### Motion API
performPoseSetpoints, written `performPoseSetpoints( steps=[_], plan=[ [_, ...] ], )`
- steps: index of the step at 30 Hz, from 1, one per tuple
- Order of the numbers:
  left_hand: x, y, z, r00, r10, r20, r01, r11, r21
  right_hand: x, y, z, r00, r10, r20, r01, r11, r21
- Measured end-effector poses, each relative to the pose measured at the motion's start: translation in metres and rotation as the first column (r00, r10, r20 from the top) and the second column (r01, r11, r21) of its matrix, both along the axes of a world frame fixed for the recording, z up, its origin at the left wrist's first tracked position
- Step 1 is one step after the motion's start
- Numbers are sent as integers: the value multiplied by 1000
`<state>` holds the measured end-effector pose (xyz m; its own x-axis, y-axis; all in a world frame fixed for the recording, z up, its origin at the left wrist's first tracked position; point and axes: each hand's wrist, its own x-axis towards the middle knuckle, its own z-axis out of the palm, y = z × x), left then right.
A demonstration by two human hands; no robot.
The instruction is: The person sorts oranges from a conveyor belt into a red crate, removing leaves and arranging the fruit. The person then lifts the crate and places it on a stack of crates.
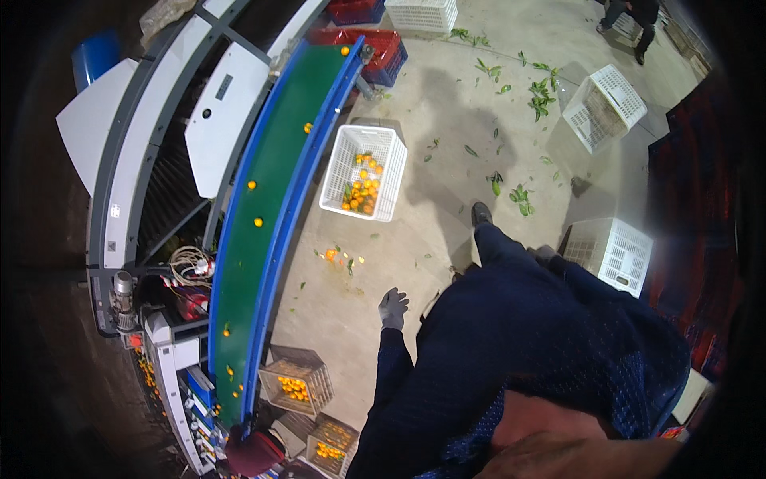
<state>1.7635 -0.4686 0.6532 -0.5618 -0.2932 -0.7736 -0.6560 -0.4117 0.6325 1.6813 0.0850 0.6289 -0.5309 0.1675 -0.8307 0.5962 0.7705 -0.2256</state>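
My left hand (pixel 393 306), in a grey glove, hangs beside my body over the concrete floor with its fingers loosely curled and apart, holding nothing. Just a small part of my right hand (pixel 543 254) shows past my dark blue clothing, so its fingers cannot be made out. Ahead and to the left, a white plastic crate (pixel 390 173) stands on the floor, partly filled with mandarin oranges (pixel 363 190), some with leaves. Beyond it, a green conveyor belt (pixel 276 149) with blue side rails carries a few scattered oranges (pixel 258 222).
Crushed fruit (pixel 331 255) and loose leaves (pixel 540 99) lie on the floor. White crates (pixel 619 254) stand at right; red crates (pixel 383 51) are by the belt's far end. Crates of oranges (pixel 296 386) sit lower left, near a person (pixel 254 452). Another person (pixel 634 21) is far right.
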Motion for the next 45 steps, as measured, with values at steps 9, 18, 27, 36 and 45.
performPoseSetpoints(
  steps=[9,18,27,36,45],
  plan=[
    [36,93,-44,618,-636,462,771,372,-517,-226,45,-2,1000,15,25,-13,997,-77],
    [-87,117,-33,784,-520,339,620,634,-462,-400,-1,6,997,21,-77,-32,989,-143],
    [-374,84,-34,986,75,148,-90,991,100,-550,-29,-7,991,-125,-56,107,962,-252],
    [-619,73,-9,987,-59,148,39,990,133,-725,22,36,904,-397,-156,343,895,-285],
    [-724,74,-1,949,159,272,-176,984,41,-908,9,11,975,-121,-186,115,992,-42]
  ],
)
